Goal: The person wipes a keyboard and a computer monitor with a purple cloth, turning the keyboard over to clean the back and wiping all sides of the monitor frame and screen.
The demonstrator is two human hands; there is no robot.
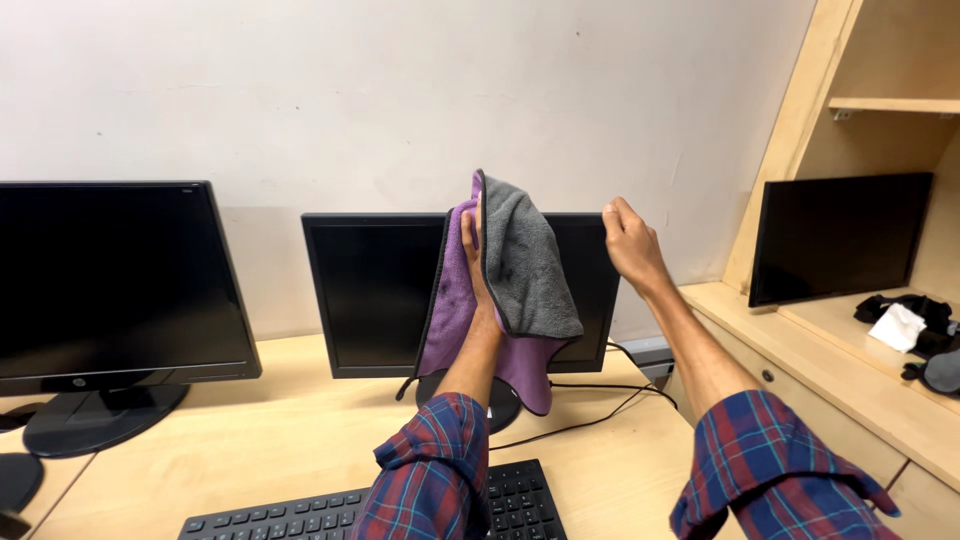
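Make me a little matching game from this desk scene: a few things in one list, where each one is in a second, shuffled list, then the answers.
Things:
1. Purple and grey microfibre cloth
2. Black computer keyboard
3. Right hand
4. Crumpled white cloth

Places:
A. On the wooden side counter at the far right
B. At the near edge of the desk, under the plaid sleeves
C. Gripping the top right corner of the middle black monitor
D. Draped over the left hand, against the middle monitor's screen

Pairs: 1-D, 2-B, 3-C, 4-A
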